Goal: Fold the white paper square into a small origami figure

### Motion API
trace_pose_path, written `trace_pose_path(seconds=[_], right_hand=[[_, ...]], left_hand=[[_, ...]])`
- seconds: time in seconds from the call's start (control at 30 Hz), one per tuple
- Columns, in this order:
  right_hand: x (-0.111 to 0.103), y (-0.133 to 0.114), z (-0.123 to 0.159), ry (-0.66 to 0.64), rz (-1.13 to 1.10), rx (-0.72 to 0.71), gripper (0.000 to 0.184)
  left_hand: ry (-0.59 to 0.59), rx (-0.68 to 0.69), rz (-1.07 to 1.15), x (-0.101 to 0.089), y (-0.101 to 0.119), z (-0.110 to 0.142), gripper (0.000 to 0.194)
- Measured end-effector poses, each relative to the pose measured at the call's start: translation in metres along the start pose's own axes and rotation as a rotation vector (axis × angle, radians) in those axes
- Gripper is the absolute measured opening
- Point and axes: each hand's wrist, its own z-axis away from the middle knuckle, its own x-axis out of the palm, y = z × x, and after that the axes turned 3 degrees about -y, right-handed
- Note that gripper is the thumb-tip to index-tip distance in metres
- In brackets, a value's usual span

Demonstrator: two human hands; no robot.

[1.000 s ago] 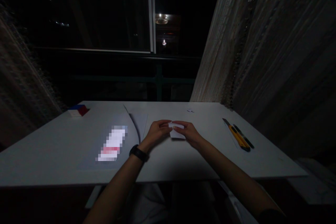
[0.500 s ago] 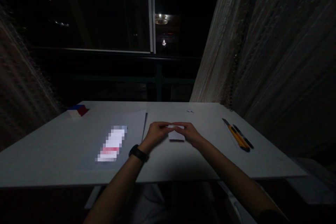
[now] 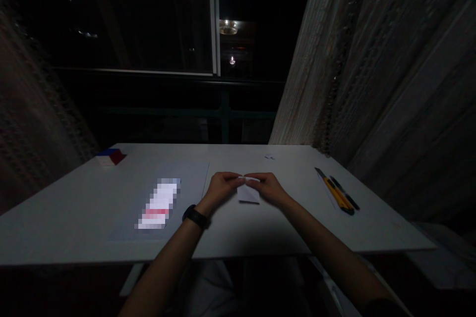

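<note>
A small white piece of paper [image 3: 248, 195], folded or creased, is held between both hands over the middle of the white table. My left hand [image 3: 222, 187], with a dark band on its wrist, pinches the paper's upper left edge. Opposite it, my right hand [image 3: 272, 189] pinches the upper right edge. The thumbs and fingertips of the two hands almost meet at the top of the paper, and its lower part hangs free below them.
On the table [image 3: 293, 228], a lit phone [image 3: 159, 204] with a blurred screen lies on white paper [image 3: 196, 178]. To the right are a yellow box cutter [image 3: 336, 193] and a dark pen [image 3: 344, 192]. Small scraps [image 3: 269, 157] and a blue, red and white block [image 3: 110, 157] sit farther back.
The lower part of the small paper now reaches slightly lower and shows more of its face. Both hands have barely moved. The large sheet's raised far right edge lies flatter.
</note>
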Motion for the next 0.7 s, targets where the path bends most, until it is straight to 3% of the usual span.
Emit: trace_pose_path(seconds=[0.27, 0.4, 0.6, 0.7], right_hand=[[-0.001, -0.004, 0.001, -0.006, 0.025, 0.02, 0.039], [-0.003, -0.007, 0.003, -0.077, 0.002, 0.126, 0.045], [-0.007, -0.009, 0.003, -0.062, 0.057, -0.033, 0.039], [-0.006, -0.009, 0.002, -0.068, -0.076, 0.001, 0.044]], left_hand=[[-0.041, -0.051, 0.025, -0.002, -0.004, -0.004, 0.032], [-0.072, -0.087, 0.055, -0.003, -0.009, -0.006, 0.028], [-0.087, -0.14, 0.155, -0.003, -0.003, -0.002, 0.032], [-0.097, -0.193, 0.256, -0.003, 0.001, 0.0, 0.033]])
